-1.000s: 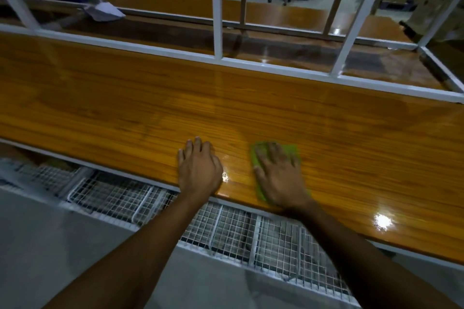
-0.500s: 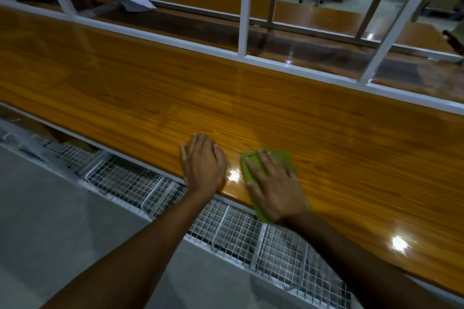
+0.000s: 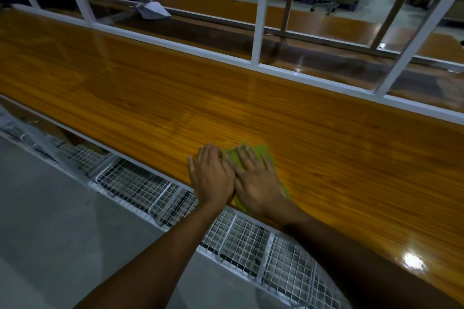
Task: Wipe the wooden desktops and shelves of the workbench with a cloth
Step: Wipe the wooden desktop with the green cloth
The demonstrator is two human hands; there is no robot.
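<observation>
1. The right hand (image 3: 258, 183) lies flat on the cloth (image 3: 262, 152), fingers straight and a little spread, pressing it down on the surface (image 3: 125, 88).
2. The cloth is green and sits at the near edge of the surface, right of its middle. Most of it is hidden under the right hand. Only a patch past the fingertips, a strip along the hand's right side and a sliver by the wrist show.
3. The left hand (image 3: 211, 178) rests flat on the surface just left of the cloth, fingers straight and close together, holding nothing. Its side touches the right hand. Whether its fingertips reach the cloth's edge is hard to make out.
4. Both forearms come in from the bottom and are cut off there.
5. The surface is glossy orange wood and runs out of view at left and right. A glare spot (image 3: 411, 262) sits near its near edge at the far right.
6. A white frame (image 3: 258, 32) stands along the far edge. Its top is cut off.
7. Behind the frame lies a second, darker wooden top with a white crumpled thing (image 3: 153, 10) on it. It is too blurred to name.
8. Below the near edge a wire mesh shelf (image 3: 238, 238) runs along, blurred at the left. What lies under it cannot be made out.
9. The grey floor (image 3: 50, 221) fills the lower left corner.
10. The background is dark and smeared. A wheeled cart (image 3: 325, 4) shows faintly.
</observation>
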